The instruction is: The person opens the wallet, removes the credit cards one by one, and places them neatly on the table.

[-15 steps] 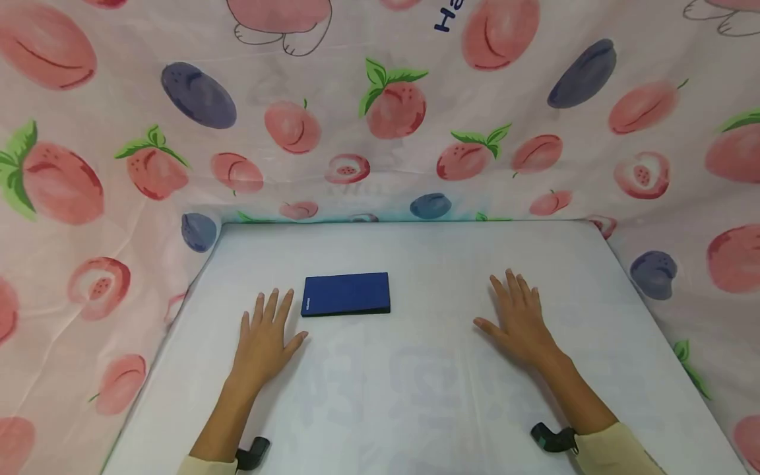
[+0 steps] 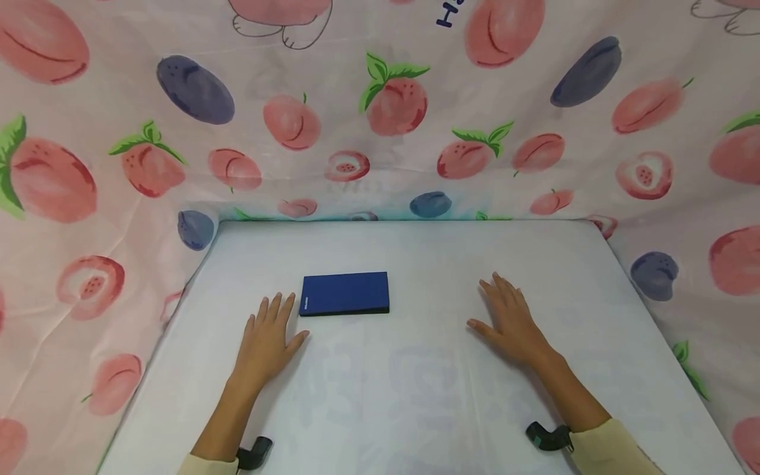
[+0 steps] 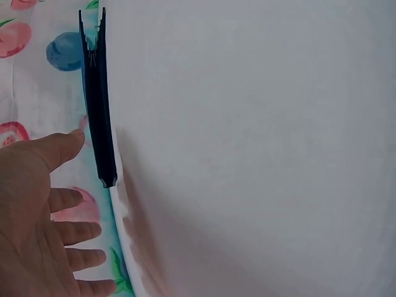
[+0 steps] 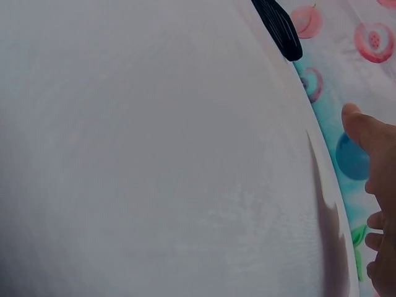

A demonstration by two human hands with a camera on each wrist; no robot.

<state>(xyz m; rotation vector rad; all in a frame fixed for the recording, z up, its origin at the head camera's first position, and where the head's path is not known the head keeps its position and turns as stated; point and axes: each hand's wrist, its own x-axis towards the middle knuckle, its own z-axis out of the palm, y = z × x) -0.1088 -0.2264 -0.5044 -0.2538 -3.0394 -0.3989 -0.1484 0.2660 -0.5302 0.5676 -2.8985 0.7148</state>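
Observation:
A flat blue rectangular folder with small pale lettering at its left end lies on the white table. Seen edge-on in the left wrist view, the folder has two dark covers spread in a narrow V at one end. My left hand is just left of it, palm down, fingers spread and thumb pointing toward its near corner. Well to the right, my right hand is palm down with straight fingers and holds nothing. Pale lines run along the dark edge of the folder in the right wrist view.
The white tabletop ends at a back edge against a hanging cloth printed with peaches and blue fruit, which also flanks both sides. A black wrist camera sits at the left wrist and another at the right wrist.
My right hand has shifted slightly left, toward the folder. The left hand has barely moved, and the folder lies in the same place.

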